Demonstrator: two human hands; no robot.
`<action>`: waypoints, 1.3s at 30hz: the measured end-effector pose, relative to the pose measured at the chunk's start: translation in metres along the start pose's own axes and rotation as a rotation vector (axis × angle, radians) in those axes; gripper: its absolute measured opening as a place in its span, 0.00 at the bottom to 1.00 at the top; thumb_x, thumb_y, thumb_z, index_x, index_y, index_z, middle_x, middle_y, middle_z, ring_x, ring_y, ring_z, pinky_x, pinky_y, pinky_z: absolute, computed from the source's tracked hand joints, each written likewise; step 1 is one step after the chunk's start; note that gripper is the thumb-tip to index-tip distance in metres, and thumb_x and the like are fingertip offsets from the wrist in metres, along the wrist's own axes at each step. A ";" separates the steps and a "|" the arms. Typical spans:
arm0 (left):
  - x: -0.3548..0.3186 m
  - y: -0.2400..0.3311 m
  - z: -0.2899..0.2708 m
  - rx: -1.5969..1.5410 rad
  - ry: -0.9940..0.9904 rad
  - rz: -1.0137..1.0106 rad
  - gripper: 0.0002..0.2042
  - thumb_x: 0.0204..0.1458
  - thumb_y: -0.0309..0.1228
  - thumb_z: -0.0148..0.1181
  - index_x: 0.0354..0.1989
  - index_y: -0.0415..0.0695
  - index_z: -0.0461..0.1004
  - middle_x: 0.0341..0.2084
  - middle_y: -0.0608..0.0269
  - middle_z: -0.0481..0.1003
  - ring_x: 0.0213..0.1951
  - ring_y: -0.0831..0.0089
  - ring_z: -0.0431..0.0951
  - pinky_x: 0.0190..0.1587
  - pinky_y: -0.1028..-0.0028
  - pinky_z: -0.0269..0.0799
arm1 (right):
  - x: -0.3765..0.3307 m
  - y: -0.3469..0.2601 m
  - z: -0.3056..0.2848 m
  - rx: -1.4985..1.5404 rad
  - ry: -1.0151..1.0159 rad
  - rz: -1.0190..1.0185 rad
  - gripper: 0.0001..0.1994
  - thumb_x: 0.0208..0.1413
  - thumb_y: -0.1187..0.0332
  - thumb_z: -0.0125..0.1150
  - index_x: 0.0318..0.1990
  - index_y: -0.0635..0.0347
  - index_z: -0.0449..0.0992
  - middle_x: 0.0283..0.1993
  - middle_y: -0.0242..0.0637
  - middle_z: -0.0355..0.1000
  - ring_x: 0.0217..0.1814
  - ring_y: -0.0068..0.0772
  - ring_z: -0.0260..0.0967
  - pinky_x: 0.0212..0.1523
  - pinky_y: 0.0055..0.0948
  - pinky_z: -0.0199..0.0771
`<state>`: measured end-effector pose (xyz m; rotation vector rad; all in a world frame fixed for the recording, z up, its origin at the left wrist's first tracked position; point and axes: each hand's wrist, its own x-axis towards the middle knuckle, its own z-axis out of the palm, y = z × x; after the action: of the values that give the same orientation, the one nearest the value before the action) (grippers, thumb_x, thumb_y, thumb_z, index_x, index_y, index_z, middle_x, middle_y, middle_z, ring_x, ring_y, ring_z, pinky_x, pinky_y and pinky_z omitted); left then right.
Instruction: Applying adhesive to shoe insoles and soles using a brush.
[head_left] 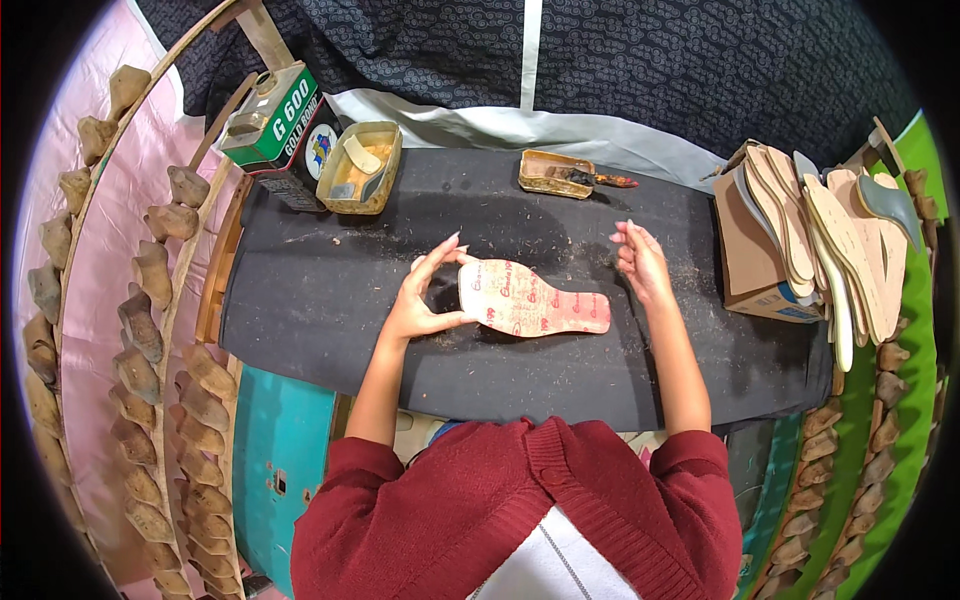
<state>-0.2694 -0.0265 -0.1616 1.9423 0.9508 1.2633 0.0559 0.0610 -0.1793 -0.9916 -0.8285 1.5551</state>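
Note:
A sole-shaped piece (535,300), like a shoe insole, lies level over the dark tabletop, its wider end to the left. Pale cream at the left and pinkish red at the right, it bears repeated red printing. My left hand (425,297) grips the wide end by its edges, thumb on the near side and fingers on the far side. Just past the narrow end and apart from it is my right hand (643,262), its fingers loosely bent. No object shows in it.
A dark cloth covers the table (330,300). Along its back stand a green-and-black can (290,140), a yellowish tub (372,205) and a small tray (545,187) with a brush (600,180). Right: insoles (850,250) on a cardboard box (750,290). Shoe lasts (140,370) line side racks.

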 end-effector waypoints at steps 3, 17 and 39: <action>0.009 -0.001 -0.001 -0.267 0.033 0.050 0.46 0.24 0.32 0.69 0.57 0.37 0.51 0.41 0.57 0.67 0.50 0.64 0.63 0.58 0.64 0.47 | -0.018 -0.015 0.001 -0.111 0.013 0.010 0.12 0.52 0.58 0.52 0.25 0.55 0.68 0.17 0.22 0.61 0.15 0.08 0.48 0.13 0.10 0.45; 0.048 0.010 0.012 -0.790 -0.145 0.128 0.50 0.25 0.34 0.68 0.59 0.40 0.42 0.40 0.58 0.65 0.51 0.61 0.63 0.57 0.62 0.52 | -0.050 -0.037 0.072 -0.496 -0.320 -0.396 0.09 0.50 0.65 0.55 0.35 0.59 0.75 0.36 0.27 0.67 0.41 0.20 0.62 0.45 0.21 0.58; 0.064 0.045 0.036 -0.812 -0.196 0.017 0.51 0.30 0.33 0.65 0.61 0.48 0.32 0.49 0.57 0.62 0.53 0.67 0.59 0.56 0.66 0.48 | -0.049 -0.110 0.130 -1.495 -0.750 -1.117 0.11 0.42 0.54 0.57 0.32 0.45 0.76 0.63 0.36 0.43 0.66 0.59 0.19 0.53 0.71 0.24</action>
<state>-0.2077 -0.0017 -0.1072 1.3835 0.2418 1.1846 -0.0134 0.0329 -0.0186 -0.5197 -2.6474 0.0357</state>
